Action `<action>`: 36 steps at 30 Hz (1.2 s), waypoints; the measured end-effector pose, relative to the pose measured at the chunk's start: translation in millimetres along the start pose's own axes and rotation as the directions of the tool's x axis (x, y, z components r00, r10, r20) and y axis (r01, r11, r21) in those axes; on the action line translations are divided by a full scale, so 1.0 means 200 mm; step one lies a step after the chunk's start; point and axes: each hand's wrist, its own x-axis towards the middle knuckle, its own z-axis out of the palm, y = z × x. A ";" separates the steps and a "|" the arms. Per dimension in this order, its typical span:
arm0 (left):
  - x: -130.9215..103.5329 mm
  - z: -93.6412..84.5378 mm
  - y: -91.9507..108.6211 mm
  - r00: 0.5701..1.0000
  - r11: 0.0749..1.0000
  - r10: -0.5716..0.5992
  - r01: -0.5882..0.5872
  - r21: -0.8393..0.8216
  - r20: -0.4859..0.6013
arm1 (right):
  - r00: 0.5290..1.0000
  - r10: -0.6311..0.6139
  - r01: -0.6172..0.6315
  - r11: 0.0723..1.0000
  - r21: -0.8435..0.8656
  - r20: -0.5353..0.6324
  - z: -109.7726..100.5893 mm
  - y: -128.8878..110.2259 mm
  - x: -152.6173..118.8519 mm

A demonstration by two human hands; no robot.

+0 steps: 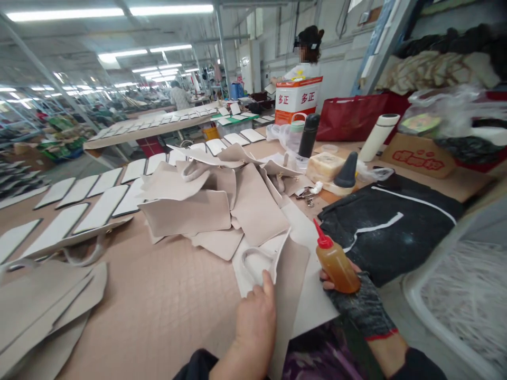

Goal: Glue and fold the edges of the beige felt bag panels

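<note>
My right hand, in a dark grey knitted glove with a red cuff edge and bare fingertips, grips a squeeze bottle of amber liquid. Its red pointed nozzle tilts up and left. My left hand is at a beige bag panel that carries a looped handle. The index finger reaches along the panel by the handle's end, while the other fingers curl in at its edge. Beyond lies an overlapping pile of beige panels, some with handles. A pale sheet lies under the right side.
More beige panels are stacked at left. Rows of white dark-edged pieces line the table. At right are a black cloth, a black bottle, a white flask and a white bin. A co-worker is behind a box.
</note>
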 end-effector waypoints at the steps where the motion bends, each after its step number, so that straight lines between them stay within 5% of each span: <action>1: -0.01 0.03 0.04 0.999 0.999 0.000 0.002 0.042 -0.052 | 1.000 0.021 -0.021 1.000 0.006 -0.021 0.01 0.00 0.00; 6: -0.01 0.13 0.09 0.980 0.992 0.039 -0.014 0.126 -0.196 | 0.993 0.097 -0.092 0.993 0.078 -0.066 0.06 -0.02 0.00; 12: 0.04 0.02 -0.02 0.994 0.997 0.034 -0.025 0.078 -0.106 | 0.995 0.066 -0.060 0.996 0.071 -0.075 0.04 -0.01 0.00; 19: 0.04 0.00 0.07 0.976 0.988 0.093 -0.066 0.138 -0.199 | 0.993 0.087 -0.074 0.985 0.159 -0.081 0.12 0.01 -0.03; 24: 0.07 -0.02 0.05 0.994 0.997 0.041 -0.034 0.068 -0.105 | 0.999 0.029 -0.022 0.985 0.173 -0.036 0.21 0.14 -0.07; 28: 0.06 -0.08 0.04 1.000 1.000 -0.013 0.014 0.016 -0.019 | 0.994 -0.042 0.054 0.991 0.123 -0.101 0.18 0.22 -0.05; 33: 0.09 -0.13 -0.10 0.992 0.947 0.052 -0.013 -0.321 0.112 | 0.982 0.004 0.035 0.978 0.204 -0.191 0.13 0.21 -0.03; 36: 0.14 -0.15 -0.22 0.958 0.718 0.246 -0.080 -0.692 0.144 | 0.993 -0.026 0.041 0.991 0.128 -0.117 0.14 0.20 -0.07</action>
